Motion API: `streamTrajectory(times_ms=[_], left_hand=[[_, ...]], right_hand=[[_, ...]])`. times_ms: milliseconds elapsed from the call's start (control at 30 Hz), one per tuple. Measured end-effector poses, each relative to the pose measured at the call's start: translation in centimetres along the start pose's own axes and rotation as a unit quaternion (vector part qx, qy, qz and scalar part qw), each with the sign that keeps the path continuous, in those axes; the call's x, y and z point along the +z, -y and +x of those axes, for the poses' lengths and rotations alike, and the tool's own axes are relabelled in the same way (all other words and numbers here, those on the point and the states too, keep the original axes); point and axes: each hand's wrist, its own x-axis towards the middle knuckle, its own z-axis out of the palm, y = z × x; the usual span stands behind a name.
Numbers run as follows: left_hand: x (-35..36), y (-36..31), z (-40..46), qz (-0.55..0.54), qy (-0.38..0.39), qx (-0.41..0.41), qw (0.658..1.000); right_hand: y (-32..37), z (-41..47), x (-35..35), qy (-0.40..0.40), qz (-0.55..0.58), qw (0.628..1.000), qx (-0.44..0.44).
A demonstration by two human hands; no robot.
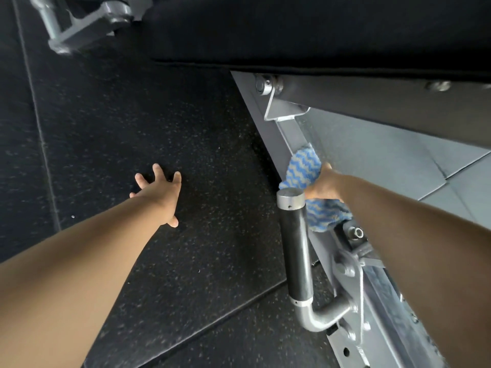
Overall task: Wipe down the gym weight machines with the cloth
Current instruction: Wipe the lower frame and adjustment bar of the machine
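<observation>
My right hand (322,185) grips a blue and grey zigzag cloth (303,168) and presses it against the slanted grey steel beam (292,136) of a weight machine, just below the black padded seat (305,33). Part of the cloth hangs under my wrist, behind a black-sleeved metal handle (296,248). My left hand (158,191) reaches out over the black rubber floor with its fingers spread, holding nothing.
Speckled black rubber floor mats (164,123) fill the left and centre. A grey metal bracket with a bar (85,22) sits at the top left. Pale grey floor tiles (398,155) lie to the right of the beam. Bolts and a pivot plate (348,264) sit near the handle.
</observation>
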Motion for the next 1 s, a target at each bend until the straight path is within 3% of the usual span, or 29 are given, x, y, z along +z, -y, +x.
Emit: streamTrajectory(times_ms=[233,400,567,733,933,1000], left_hand=[[1.6,1.2,-1.5,-0.021,-0.035,0.047,0.998],[2.4,3.6,-3.9,-0.021,0.000,0.083,0.996],[-0.4,5.5,-6.2,-0.013,0.008,0.087,0.996],[-6.5,7.7,-8.2,0.031,-0.017,0.114,0.993],[-16.6,10.8,-9.6,0.106,-0.085,0.093,0.986],[-18.7,11.1,-10.2,0.096,-0.096,0.103,0.985]], right_hand=[[-1.2,-3.5,4.1,-0.116,-0.149,0.982,0.006],[-1.6,-6.0,5.4,-0.127,-0.247,0.960,-0.002],[-0.3,-8.5,2.7,-0.124,-0.079,0.985,-0.086],[1.1,-11.1,-1.6,-0.203,0.136,0.962,-0.126],[2.6,-17.7,-3.8,-0.280,0.146,0.934,-0.168],[4.1,-20.7,-3.6,-0.249,0.140,0.935,-0.209]])
